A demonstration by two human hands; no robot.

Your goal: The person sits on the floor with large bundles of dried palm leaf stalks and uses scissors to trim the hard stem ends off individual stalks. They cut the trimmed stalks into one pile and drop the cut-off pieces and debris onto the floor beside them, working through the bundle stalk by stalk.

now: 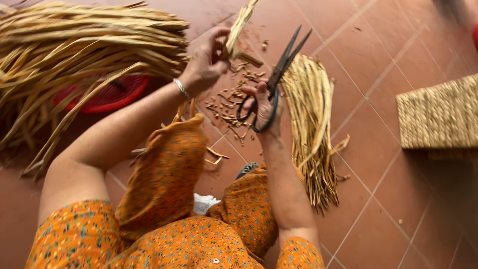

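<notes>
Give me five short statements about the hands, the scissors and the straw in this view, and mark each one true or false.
1. The right hand holds black scissors. True.
2. The left hand holds a dried stalk. True.
3. The scissors lie flat on the tiled floor. False: they are held in the hand, blades pointing up and away.
4. A trimmed bundle of stalks lies to the right of the right hand. True.
5. The basket under the large straw pile is blue. False: it is red.
</notes>
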